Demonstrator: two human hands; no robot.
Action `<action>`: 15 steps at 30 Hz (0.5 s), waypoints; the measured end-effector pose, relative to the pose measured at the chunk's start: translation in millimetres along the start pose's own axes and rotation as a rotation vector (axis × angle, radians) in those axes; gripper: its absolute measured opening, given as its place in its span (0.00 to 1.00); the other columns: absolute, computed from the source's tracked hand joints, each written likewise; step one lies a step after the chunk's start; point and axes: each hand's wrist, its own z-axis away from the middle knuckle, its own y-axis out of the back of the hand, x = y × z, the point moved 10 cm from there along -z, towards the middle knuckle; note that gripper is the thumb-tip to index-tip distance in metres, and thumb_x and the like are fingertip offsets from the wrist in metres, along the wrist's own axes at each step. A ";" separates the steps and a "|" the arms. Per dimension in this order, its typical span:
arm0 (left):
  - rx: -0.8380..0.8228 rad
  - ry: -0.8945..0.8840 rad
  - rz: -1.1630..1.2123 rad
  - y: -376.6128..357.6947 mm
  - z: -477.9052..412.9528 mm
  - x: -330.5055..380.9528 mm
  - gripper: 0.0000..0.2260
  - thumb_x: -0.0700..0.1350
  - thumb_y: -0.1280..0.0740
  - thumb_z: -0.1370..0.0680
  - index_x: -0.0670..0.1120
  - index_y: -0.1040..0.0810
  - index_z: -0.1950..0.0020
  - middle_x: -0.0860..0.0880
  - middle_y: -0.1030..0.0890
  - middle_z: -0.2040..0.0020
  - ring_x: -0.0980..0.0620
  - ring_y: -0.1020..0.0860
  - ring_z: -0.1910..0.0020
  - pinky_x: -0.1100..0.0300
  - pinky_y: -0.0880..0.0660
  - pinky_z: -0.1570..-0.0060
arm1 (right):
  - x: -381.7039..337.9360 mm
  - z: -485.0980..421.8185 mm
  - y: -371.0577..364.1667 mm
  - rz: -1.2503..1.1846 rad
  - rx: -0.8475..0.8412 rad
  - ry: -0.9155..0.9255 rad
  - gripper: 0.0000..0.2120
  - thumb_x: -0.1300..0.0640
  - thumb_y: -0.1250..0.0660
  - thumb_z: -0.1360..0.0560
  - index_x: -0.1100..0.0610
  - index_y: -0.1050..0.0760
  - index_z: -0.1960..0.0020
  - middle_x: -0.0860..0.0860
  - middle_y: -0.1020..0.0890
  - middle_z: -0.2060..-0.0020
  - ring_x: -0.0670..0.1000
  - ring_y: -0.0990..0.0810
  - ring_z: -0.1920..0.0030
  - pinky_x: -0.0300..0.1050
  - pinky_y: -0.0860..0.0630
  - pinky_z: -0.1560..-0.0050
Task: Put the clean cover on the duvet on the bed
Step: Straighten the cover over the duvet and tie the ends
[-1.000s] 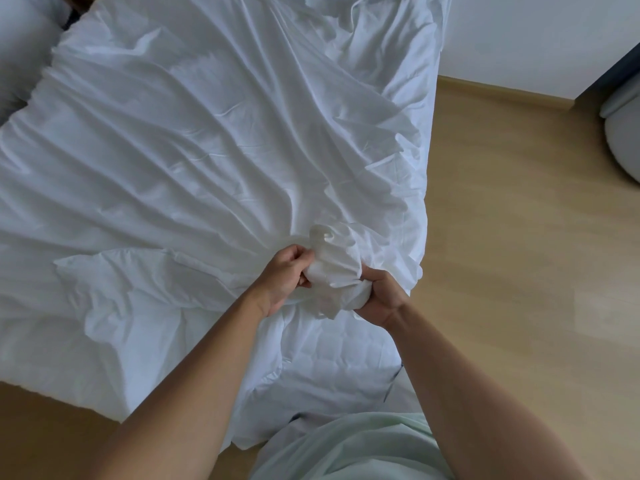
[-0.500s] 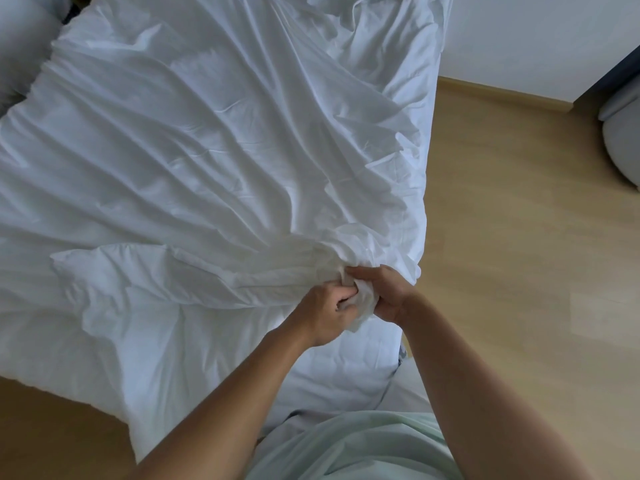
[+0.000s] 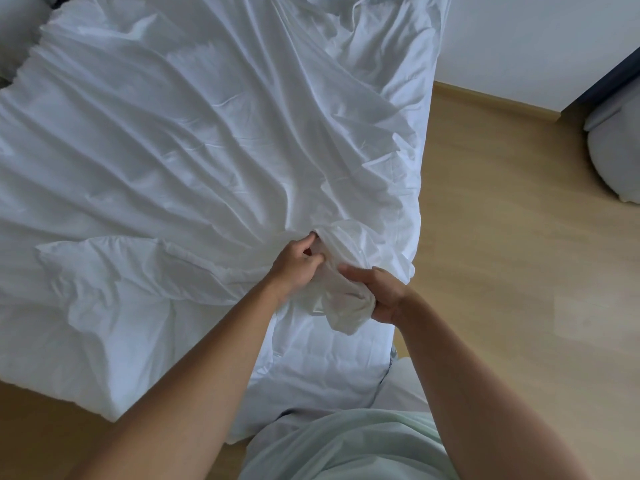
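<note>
cover (image 3: 207, 133) on bed, floor (image 3: 502, 254) right

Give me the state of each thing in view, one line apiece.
cover, spread out, creased, near corner bunched up.
left hand, pinches the cover beside the bunch.
right hand, grips the bunched corner.
quilted layer, bare below the bunch.
pillow, lying at the far left corner, mostly out of frame.

Bed (image 3: 329, 362) across left and centre, quilted top bare at lower centre, rumpled white duvet cover (image 3: 190, 150) spread over it, pillow (image 3: 15, 32) at upper left
</note>
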 end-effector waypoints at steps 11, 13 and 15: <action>-0.258 0.121 0.470 -22.9 3.7 -2.8 0.29 0.33 0.36 0.28 0.57 0.21 0.32 0.46 0.15 0.46 0.45 0.17 0.46 0.53 0.19 0.45 | -3.5 -1.3 4.6 -0.155 -0.008 0.052 0.22 0.53 0.36 0.20 0.62 0.26 0.29 0.64 0.23 0.33 0.65 0.24 0.32 0.62 0.30 0.30; -0.341 0.090 0.510 -26.0 8.0 -4.0 0.34 0.32 0.35 0.29 0.57 0.26 0.27 0.44 0.16 0.40 0.44 0.18 0.40 0.51 0.22 0.39 | -1.8 -1.5 8.9 -0.183 0.003 0.048 0.23 0.52 0.36 0.19 0.63 0.27 0.29 0.64 0.23 0.33 0.64 0.24 0.33 0.61 0.28 0.31; -0.338 0.077 0.452 -26.8 8.9 -10.5 0.36 0.32 0.31 0.28 0.57 0.32 0.23 0.44 0.16 0.40 0.46 0.19 0.38 0.52 0.23 0.36 | 0.7 -1.9 8.5 -0.198 0.002 0.051 0.23 0.52 0.37 0.19 0.64 0.27 0.29 0.64 0.23 0.33 0.64 0.23 0.33 0.60 0.27 0.32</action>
